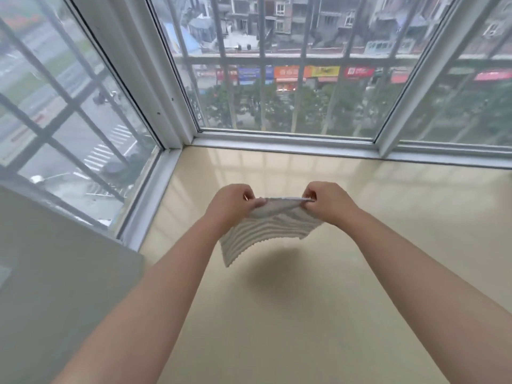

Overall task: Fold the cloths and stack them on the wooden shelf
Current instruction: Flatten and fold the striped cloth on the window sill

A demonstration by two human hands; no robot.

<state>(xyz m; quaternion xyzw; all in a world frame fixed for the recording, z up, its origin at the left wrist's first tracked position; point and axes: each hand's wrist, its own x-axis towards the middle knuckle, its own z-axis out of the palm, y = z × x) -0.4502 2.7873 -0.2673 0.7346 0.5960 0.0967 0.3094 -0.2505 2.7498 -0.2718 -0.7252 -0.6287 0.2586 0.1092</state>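
No legible text anywhere. Row of shop signs (304, 72) across the street, 12 o'clock thru the window (285, 141): blue, orange, yellow, red, lettering too blurred to read. Banner (26, 134) w/ red marks at 9 o'clock, also unreadable.

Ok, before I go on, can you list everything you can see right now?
cloth: one, white with grey stripes, hanging in the air from its top edge between both hands, above the surface
surface: one, glossy cream, running from the windows toward the camera
window frames: white, with glass on the left and ahead, white bars outside, street and buildings beyond
panel: one, pale grey, lower left, what it belongs to is unclear
wooden shelf: none in view
other cloths: none in view
left hand: one, pinches the cloth's top left corner
right hand: one, pinches the cloth's top right corner
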